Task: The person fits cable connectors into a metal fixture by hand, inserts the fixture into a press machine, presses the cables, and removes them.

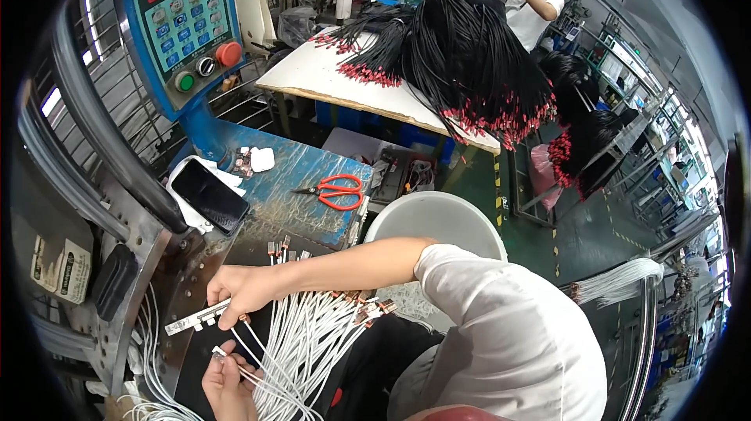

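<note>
My right hand [241, 288] reaches in from the right, fingers closed on a flat pale strip [178, 327] with small white pieces along its lower edge. Just below it, my left hand [227, 386] pinches a white cable [249, 376] close to its end, where a small white connector [220, 351] sits. Beside both hands lies a large bundle of white cables [313, 343]. Several of the cable ends carry metal plugs with copper-orange parts [368, 314]. A few more plug ends [283, 249] stick out beyond my right forearm.
Red-handled scissors [341, 192] and a black phone [210, 196] lie on the blue worktop [274, 163]. A control panel [184, 22] rises at the left. A pale bucket [438, 222] stands nearby. Farther off, black cables with red ends [469, 61] cover a table near two people.
</note>
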Tool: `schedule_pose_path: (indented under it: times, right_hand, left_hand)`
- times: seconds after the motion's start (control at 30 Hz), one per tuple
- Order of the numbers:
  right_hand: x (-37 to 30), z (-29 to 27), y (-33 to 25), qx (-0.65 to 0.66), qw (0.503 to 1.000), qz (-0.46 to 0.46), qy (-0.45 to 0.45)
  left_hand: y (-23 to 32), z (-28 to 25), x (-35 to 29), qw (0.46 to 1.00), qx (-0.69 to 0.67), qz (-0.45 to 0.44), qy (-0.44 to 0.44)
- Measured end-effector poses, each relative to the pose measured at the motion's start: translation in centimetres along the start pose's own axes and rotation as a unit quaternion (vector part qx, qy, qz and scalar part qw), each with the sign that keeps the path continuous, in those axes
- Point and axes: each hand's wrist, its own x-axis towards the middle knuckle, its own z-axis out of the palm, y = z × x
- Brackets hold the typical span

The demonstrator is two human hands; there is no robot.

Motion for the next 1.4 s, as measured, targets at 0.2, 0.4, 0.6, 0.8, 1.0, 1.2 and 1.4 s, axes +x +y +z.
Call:
schedule_pose_path:
  times: [0.2, 0.4, 0.6, 0.8, 1.0, 1.2, 1.4]
  right_hand:
    - [0.0, 0.4, 0.2, 0.014, 1.0, -0.015, -0.007]
    - [-0.2, 0.8, 0.0, 0.037, 0.999, -0.008, -0.009]
    - [-0.7, 1.3, -0.3, 0.015, 0.998, 0.001, -0.057]
    - [-0.8, 1.7, -0.1, -0.006, 0.993, -0.011, -0.121]
    - [-0.8, 1.3, -0.5, -0.004, 0.995, -0.015, -0.095]
    - [-1.0, 1.6, -0.3, -0.022, 0.995, -0.015, -0.096]
    - [-1.5, 1.4, -1.3, -0.043, 0.994, -0.015, -0.097]
  left_hand:
    - [1.1, 1.4, -0.8, 0.999, 0.018, 0.016, 0.039]
    - [0.2, 0.8, -0.2, 0.997, 0.054, 0.033, 0.052]
    - [0.0, 0.6, -0.1, 0.998, 0.05, 0.025, 0.041]
    - [1.2, 2.2, -0.6, 0.995, 0.031, 0.012, 0.093]
    - [0.1, 0.7, 0.1, 0.995, 0.025, 0.025, 0.089]
    - [0.2, 1.0, 0.1, 0.995, 0.027, 0.035, 0.088]
    - [0.4, 0.8, -0.3, 0.997, 0.008, 0.037, 0.071]
